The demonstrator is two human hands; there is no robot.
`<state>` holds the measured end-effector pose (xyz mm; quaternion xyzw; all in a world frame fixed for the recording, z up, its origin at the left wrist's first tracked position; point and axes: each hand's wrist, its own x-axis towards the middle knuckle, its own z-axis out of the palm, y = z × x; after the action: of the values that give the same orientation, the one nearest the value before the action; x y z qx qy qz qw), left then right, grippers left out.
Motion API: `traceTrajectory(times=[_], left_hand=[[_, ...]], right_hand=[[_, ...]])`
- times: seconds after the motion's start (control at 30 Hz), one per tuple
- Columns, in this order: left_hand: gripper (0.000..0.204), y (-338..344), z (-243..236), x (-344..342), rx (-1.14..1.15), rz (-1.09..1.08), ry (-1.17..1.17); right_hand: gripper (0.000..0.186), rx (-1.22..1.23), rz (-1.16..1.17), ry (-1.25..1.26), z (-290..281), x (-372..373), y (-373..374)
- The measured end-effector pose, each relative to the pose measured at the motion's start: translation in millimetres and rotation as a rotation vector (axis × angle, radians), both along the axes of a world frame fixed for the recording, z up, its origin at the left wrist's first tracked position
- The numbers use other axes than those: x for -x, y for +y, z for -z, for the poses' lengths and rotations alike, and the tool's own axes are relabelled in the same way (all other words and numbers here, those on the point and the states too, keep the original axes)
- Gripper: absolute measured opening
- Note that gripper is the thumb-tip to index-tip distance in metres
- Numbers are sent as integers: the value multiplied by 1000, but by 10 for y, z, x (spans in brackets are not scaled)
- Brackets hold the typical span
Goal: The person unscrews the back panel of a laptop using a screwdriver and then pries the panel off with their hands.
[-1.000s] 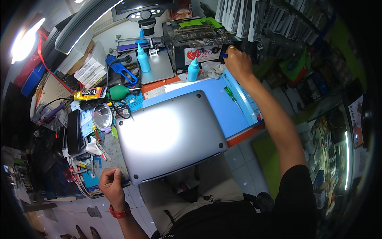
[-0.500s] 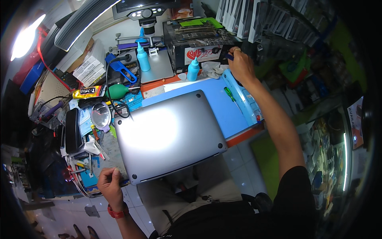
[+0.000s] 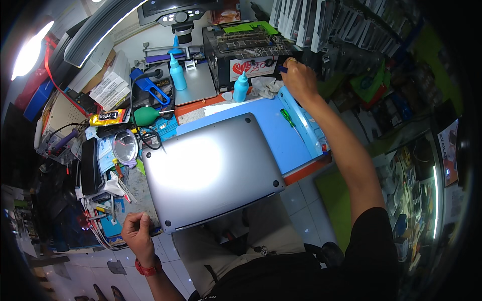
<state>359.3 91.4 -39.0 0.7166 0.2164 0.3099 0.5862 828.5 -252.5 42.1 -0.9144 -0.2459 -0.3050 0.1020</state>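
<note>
A closed grey laptop (image 3: 241,165) lies bottom side up on the bench, tilted, with a bright glare across it and its near edge over my lap. Just off its near left corner is my left hand (image 3: 138,233), with thumb and forefinger pressed together; anything between them is hidden. My right hand (image 3: 300,83) reaches far right to the front of a black box (image 3: 220,67). Its fingers are closed on a small dark-blue object (image 3: 283,69), mostly covered. Below that hand, a green-handled screwdriver (image 3: 287,118) rests by a light-blue tray (image 3: 307,128) on the blue mat (image 3: 281,145).
Light-blue squeeze bottles (image 3: 241,89) stand behind the laptop, near a microscope (image 3: 185,35) with a screen. Left of the laptop are a magnifier (image 3: 125,146), a green air blower (image 3: 145,116), a yellow tube (image 3: 109,117), a black case (image 3: 90,165) and loose tools.
The whole view has shifted slightly. My right hand has moved a little left along the black box, still gripping the dark-blue object. My left hand and the laptop look the same.
</note>
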Motion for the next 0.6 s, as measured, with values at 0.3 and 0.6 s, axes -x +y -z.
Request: traceTrajectory(times=[0.3, 0.6], left_hand=[[12, -5, -16, -3, 20, 6, -9], [12, -23, -43, 2, 33, 4, -6]], right_hand=[[21, -232, -86, -52, 89, -69, 9], [10, -667, -255, 183, 91, -45, -333]])
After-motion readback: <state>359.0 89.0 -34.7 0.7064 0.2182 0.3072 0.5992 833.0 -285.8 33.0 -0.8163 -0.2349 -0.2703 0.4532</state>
